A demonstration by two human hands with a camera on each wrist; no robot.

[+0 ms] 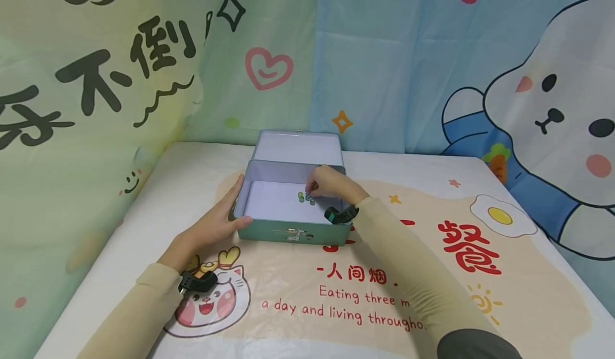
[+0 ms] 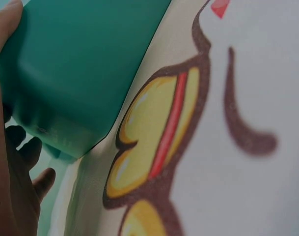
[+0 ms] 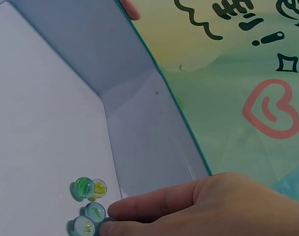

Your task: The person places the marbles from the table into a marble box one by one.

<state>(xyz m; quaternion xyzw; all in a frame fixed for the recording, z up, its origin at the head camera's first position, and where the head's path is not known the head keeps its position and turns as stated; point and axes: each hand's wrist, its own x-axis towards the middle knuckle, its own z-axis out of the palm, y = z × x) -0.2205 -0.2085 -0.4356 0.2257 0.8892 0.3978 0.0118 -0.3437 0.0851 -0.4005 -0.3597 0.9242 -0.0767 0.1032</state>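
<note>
Green tin box [image 1: 293, 233] open on tabletop [image 1: 528, 273], steadied by left hand [image 1: 218, 223] flat against its side; right hand [image 1: 329, 182] inside, fingertips touching glass marbles [image 1: 305, 197].

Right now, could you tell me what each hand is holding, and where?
The left hand steadies the teal metal box by its left wall; the right hand's fingers touch glass marbles.

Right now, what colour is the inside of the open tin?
Pale bluish-white inside the tin, teal green outside; the right wrist view shows it best.
</note>
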